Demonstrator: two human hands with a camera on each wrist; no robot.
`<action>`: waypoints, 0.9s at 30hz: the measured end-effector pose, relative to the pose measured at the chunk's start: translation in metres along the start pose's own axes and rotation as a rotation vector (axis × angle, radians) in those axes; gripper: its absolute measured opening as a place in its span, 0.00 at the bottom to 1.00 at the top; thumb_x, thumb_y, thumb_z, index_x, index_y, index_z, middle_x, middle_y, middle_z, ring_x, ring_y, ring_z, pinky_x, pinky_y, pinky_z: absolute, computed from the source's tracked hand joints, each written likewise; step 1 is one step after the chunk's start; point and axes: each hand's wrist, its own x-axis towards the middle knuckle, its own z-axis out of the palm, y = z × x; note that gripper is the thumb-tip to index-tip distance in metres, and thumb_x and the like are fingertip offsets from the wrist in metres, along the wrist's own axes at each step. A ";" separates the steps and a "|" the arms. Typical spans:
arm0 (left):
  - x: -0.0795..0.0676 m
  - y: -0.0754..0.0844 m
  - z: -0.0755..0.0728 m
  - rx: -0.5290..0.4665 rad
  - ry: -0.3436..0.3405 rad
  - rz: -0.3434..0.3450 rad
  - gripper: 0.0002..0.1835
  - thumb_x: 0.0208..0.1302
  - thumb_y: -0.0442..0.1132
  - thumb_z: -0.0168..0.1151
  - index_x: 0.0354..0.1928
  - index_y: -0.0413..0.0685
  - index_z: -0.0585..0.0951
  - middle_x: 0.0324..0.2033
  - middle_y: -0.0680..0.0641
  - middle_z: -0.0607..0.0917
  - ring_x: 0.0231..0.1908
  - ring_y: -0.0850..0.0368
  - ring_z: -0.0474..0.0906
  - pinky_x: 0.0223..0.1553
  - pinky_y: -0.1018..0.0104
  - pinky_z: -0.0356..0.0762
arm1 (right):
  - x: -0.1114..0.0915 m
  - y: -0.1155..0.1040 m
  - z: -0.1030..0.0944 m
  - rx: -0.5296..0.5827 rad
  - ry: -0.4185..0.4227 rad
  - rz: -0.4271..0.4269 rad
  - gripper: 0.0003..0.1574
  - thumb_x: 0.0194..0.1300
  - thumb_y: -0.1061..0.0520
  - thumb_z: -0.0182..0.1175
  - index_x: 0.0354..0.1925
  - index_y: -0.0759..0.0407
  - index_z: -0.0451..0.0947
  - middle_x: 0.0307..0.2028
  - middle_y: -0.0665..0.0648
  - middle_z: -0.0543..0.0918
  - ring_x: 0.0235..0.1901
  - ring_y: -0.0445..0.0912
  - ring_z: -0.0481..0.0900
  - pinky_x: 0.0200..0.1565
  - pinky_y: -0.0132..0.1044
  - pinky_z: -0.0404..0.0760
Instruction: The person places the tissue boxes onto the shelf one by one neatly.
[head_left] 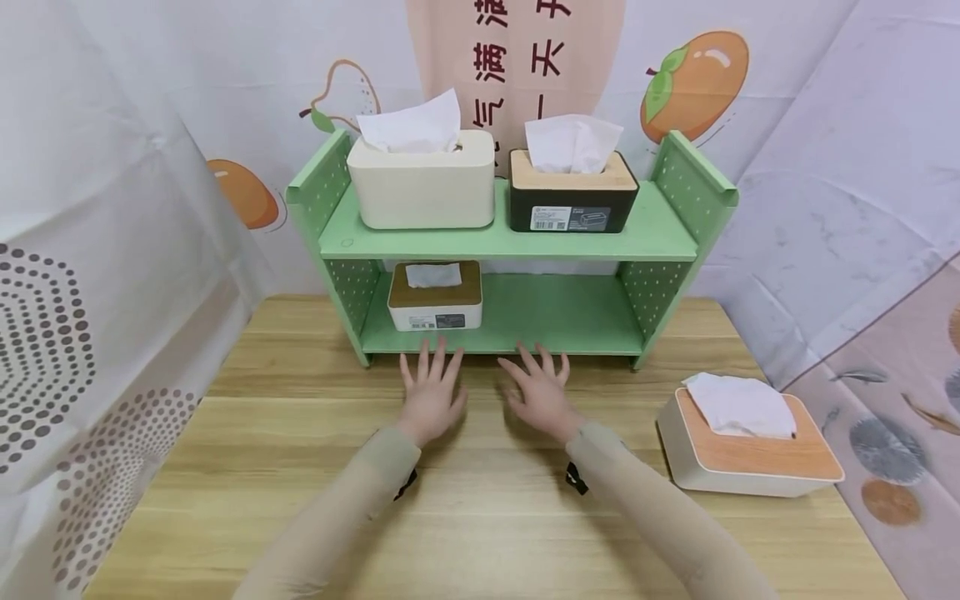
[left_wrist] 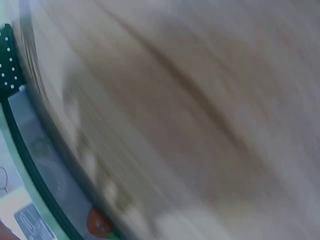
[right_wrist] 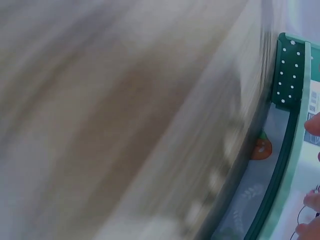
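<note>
Fingers spread, my left hand [head_left: 431, 402] is over the wooden table just in front of a small white tissue box [head_left: 418, 319] with a brown lid. That box stands at the left of the green rack's [head_left: 555, 312] lower shelf. My right hand [head_left: 543, 402] is level with the left one, before the middle of the same shelf, fingers apart and nothing in them. Whether either palm touches the table cannot be told. Fingertips [right_wrist: 313, 125] show at the right edge of the right wrist view; one fingertip [left_wrist: 6, 233] shows in the left wrist view's lower left corner.
On the top shelf stand a large cream tissue box [head_left: 423, 197] and, to its right, a black tissue box [head_left: 517, 208] with a light wooden lid. Another white tissue box [head_left: 731, 477] with an orange-brown lid sits on the table [head_left: 480, 533] at the right. Printed cloth [head_left: 247, 108] hangs behind.
</note>
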 end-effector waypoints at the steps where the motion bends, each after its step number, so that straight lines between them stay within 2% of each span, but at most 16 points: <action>1: -0.001 0.003 0.001 -0.005 -0.001 0.003 0.38 0.65 0.49 0.54 0.72 0.51 0.50 0.73 0.39 0.43 0.71 0.36 0.32 0.62 0.29 0.29 | -0.003 0.002 0.000 0.004 0.001 0.000 0.33 0.61 0.51 0.60 0.64 0.47 0.66 0.70 0.61 0.57 0.68 0.64 0.49 0.60 0.70 0.37; 7: -0.009 0.020 0.010 -0.034 -0.004 0.020 0.39 0.65 0.50 0.54 0.72 0.49 0.50 0.72 0.38 0.45 0.71 0.35 0.34 0.62 0.29 0.31 | -0.019 0.009 -0.001 0.049 0.006 0.005 0.33 0.59 0.54 0.62 0.63 0.50 0.67 0.70 0.62 0.57 0.67 0.64 0.49 0.60 0.71 0.35; 12: -0.011 0.035 0.017 -0.050 -0.001 0.039 0.38 0.65 0.51 0.53 0.72 0.49 0.51 0.72 0.39 0.45 0.71 0.36 0.36 0.63 0.29 0.31 | -0.031 0.020 -0.003 0.077 0.080 0.017 0.34 0.54 0.56 0.65 0.60 0.53 0.70 0.68 0.65 0.61 0.66 0.65 0.52 0.59 0.72 0.37; 15: -0.009 0.043 0.022 -0.067 0.005 0.053 0.38 0.65 0.51 0.53 0.72 0.49 0.51 0.73 0.39 0.45 0.71 0.36 0.36 0.63 0.29 0.32 | -0.037 0.027 -0.006 0.086 0.125 0.024 0.34 0.52 0.57 0.66 0.58 0.53 0.71 0.67 0.65 0.62 0.65 0.66 0.54 0.59 0.71 0.38; 19: -0.005 0.054 0.027 -0.066 -0.019 0.071 0.38 0.66 0.52 0.52 0.73 0.51 0.49 0.73 0.39 0.42 0.72 0.37 0.34 0.63 0.29 0.31 | -0.046 0.038 -0.013 0.103 0.137 0.044 0.34 0.52 0.57 0.65 0.58 0.53 0.71 0.67 0.66 0.62 0.64 0.66 0.53 0.59 0.70 0.37; 27: 0.004 0.080 0.032 -0.065 -0.042 0.102 0.38 0.66 0.54 0.50 0.73 0.53 0.48 0.72 0.37 0.42 0.72 0.37 0.34 0.63 0.29 0.34 | -0.056 0.058 -0.037 0.116 0.209 0.078 0.32 0.52 0.60 0.64 0.57 0.57 0.72 0.65 0.69 0.63 0.63 0.67 0.54 0.58 0.69 0.39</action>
